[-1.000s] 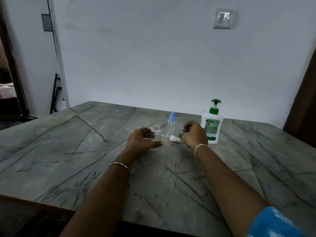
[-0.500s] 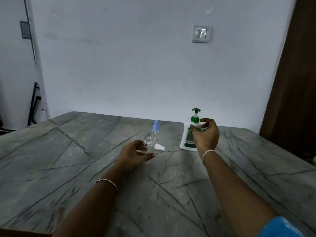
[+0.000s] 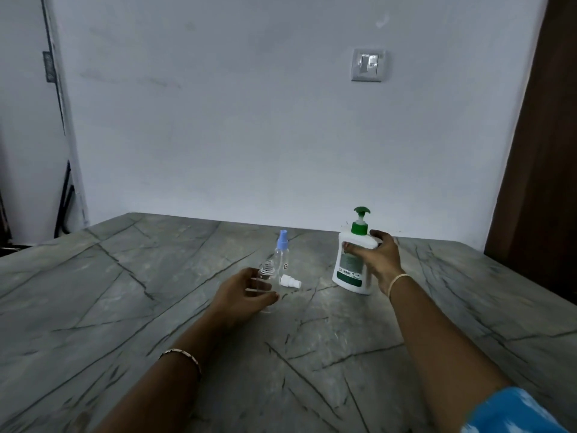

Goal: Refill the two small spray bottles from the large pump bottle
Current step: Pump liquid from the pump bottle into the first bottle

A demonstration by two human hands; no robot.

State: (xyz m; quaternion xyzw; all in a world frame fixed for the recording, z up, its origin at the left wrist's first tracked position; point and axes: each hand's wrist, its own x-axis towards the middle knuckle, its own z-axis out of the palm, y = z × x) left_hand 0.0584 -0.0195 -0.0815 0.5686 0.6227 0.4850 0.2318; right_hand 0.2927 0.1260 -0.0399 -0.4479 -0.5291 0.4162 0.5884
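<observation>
Grey veined stone forms the table (image 3: 125, 292) seen from the head camera, where a person's left grip (image 3: 246, 292) is curled round a small clear spray bottle (image 3: 268, 270), whose bare threaded neck points up above the fingers. A white spray head (image 3: 290, 282) lies on its side on the table just to the right of that bottle, apart from it. Close behind stands a second small spray bottle (image 3: 282, 254), upright, clear and topped with a pale blue cap.

To the right, well apart from the small bottles, the right grip (image 3: 379, 260) clasps the large pump bottle (image 3: 349, 276), thumb across its front above the green label and fingers round its far side. The white bottle leans slightly, its green pump at the top; whether its base touches the table cannot be told.

A thin bracelet (image 3: 182, 354) circles the left wrist and a pale bangle (image 3: 398, 281) the right, with a blue sleeve (image 3: 512, 410) at the lower right corner. Behind the table rises a pale wall (image 3: 218, 120) bearing a switch plate (image 3: 368, 64), and a dark brown door (image 3: 543, 151) fills the right edge
</observation>
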